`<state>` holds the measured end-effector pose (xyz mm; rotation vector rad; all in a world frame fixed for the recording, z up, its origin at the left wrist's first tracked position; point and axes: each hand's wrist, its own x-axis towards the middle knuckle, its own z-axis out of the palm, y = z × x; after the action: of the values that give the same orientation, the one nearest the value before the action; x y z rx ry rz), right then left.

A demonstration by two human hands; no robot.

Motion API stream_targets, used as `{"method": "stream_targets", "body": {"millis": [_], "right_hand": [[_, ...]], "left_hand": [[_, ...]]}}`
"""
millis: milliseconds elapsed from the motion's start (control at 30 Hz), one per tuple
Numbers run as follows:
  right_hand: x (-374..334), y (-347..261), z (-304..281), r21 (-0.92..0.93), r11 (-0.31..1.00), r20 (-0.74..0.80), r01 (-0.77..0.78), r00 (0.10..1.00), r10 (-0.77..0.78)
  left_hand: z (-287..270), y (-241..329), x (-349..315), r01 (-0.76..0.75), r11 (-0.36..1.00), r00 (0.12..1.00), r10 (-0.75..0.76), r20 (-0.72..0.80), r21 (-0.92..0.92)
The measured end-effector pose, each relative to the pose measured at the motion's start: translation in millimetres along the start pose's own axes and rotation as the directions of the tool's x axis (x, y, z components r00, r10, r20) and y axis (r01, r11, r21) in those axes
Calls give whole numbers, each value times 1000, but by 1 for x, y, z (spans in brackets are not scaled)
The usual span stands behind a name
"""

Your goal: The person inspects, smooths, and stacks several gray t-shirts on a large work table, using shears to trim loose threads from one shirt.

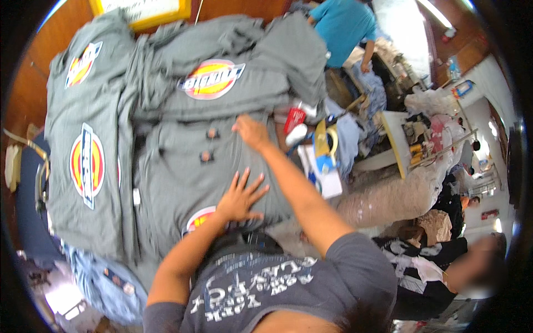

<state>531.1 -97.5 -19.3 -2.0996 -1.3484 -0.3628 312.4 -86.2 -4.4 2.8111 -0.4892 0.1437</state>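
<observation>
A grey T-shirt (177, 177) lies spread in front of me, with part of a red and yellow round print showing by my left forearm. Flat on its cloth rests my left hand (241, 198), fingers spread and holding nothing. Farther off, my right hand (252, 135) is at the shirt's far right part, its fingers curled down with the tips close to the cloth. Whatever may be between those fingertips is too small to make out. Two small dark labels (212, 133) lie on the shirt to the left of my right hand.
More grey printed shirts (211, 83) are heaped at the far side and left. Right of the shirt sit a red packet (294, 119), a yellow tape roll (332, 140) and white paper (330, 183). One person in a blue shirt (344, 28) stands beyond; another person (433, 272) is at right.
</observation>
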Motion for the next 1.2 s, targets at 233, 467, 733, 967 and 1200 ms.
{"method": "stream_targets", "body": {"millis": [233,467,733,967,1200], "right_hand": [[-17,-12,-47,10,1000,-84,10,996,-10],[-65,-50,-49,-202,978,-53,-50,998,40],[-48,-15,-25,-444,894,73,-62,992,104],[-45,-4,-20,-307,944,95,-119,983,155],[-23,-7,-14,-135,985,-14,-107,994,106]], "left_hand": [[-32,-48,-43,281,959,898,-248,-364,39],[-87,-146,-120,688,698,626,-432,-649,199],[-105,-186,-104,639,752,738,-539,-406,162],[-88,-199,-109,711,687,680,-616,-397,150],[-89,-202,-105,703,694,678,-584,-446,160]]}}
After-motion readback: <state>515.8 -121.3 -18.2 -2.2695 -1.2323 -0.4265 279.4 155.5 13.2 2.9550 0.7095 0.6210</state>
